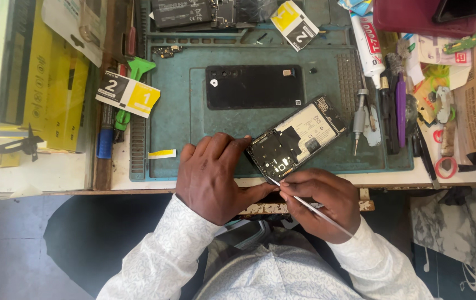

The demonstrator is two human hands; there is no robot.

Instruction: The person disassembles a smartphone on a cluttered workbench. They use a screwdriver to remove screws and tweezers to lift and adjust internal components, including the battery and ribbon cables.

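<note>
The left hand [211, 176] is steadying the opened phone [298, 139] in a narrow grip on the desk [138, 180]; the right hand [322, 201] is pinching a thin metal tool [310, 205], its tip seemingly touching the phone's edge.

Yellow-and-white label cards [127, 95] left of the mat and another [294, 23] at its top edge.

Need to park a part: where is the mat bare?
Bare mat lies left of the black back cover, above the left hand, and between cover and opened phone. The right edge, by the screwdriver and glue tube, is crowded.
</note>
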